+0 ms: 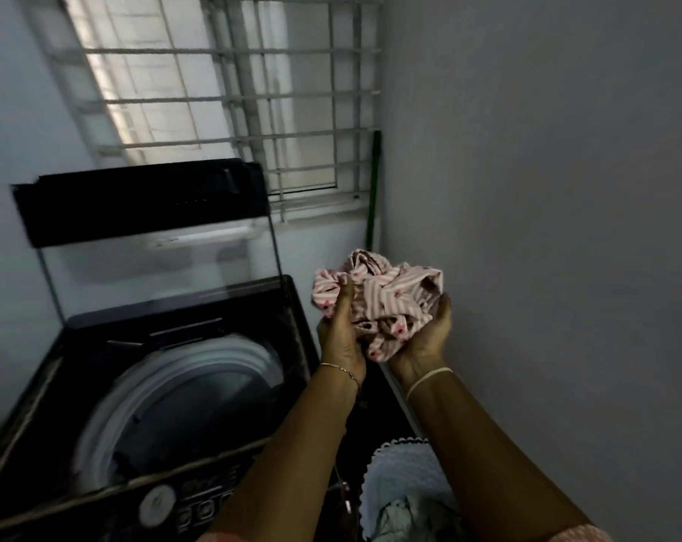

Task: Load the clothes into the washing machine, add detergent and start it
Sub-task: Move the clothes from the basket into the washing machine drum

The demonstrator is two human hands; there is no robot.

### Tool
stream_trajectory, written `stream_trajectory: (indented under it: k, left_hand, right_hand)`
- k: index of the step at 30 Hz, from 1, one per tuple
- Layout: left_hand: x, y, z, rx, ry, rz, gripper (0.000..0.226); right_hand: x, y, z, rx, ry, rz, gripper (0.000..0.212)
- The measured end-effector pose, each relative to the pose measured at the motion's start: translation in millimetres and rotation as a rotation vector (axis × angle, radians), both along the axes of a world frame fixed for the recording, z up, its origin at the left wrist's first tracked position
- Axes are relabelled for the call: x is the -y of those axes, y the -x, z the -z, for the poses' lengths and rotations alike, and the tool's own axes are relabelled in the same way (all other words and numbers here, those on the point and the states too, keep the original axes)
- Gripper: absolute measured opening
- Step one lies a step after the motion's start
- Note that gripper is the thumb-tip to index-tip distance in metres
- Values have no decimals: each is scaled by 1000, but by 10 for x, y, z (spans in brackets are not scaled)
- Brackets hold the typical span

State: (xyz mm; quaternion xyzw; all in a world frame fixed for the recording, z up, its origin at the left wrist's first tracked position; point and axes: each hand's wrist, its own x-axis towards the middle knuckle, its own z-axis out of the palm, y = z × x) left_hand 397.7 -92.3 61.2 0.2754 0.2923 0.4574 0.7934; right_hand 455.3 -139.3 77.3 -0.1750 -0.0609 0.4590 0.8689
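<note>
Hands — left hand (341, 338) and right hand (425, 338) — cupped together around bunched pink striped garment (382, 299), up beside open washing machine (167, 369), right of drum (183, 408) — above white laundry basket (398, 479), lid (155, 244) upright

A barred window (230, 91) fills the back wall, daylight coming through its white grille. In the corner, a green pole (374, 189) stands against the plain grey side wall (546, 189).

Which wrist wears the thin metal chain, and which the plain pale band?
The left hand wears the chain bracelet; the right hand wears the plain pale band.
</note>
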Motion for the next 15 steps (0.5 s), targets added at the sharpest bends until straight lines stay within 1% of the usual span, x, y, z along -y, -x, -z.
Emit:
stream_trajectory:
  k: [2, 4, 6, 10, 13, 14, 15]
  left_hand:
    - [-180, 274, -11, 16, 11, -23, 69]
    - [-395, 572, 1, 32, 40, -77, 76]
    - [-592, 846, 11, 54, 66, -108, 77]
    - [-975, 1423, -20, 85, 108, -279, 70]
    - [-1270, 1878, 81, 111, 94, -280, 62]
    - [-1392, 2027, 157, 113, 86, -277, 62]
    - [-1511, 2181, 229, 101, 69, -257, 68]
  right_hand:
    - [-172, 220, 5, -3, 13, -58, 76]
    - [-355, 505, -17, -1, 31, -129, 74]
    - [-537, 789, -48, -3, 22, -184, 73]
    - [-983, 1400, -94, 35, 33, -298, 72]
    - [-1259, 1814, -90, 62, 31, -364, 65]
    - [-1348, 1950, -80, 63, 32, -376, 62]
    - [-1435, 2080, -51, 61, 34, -392, 62]
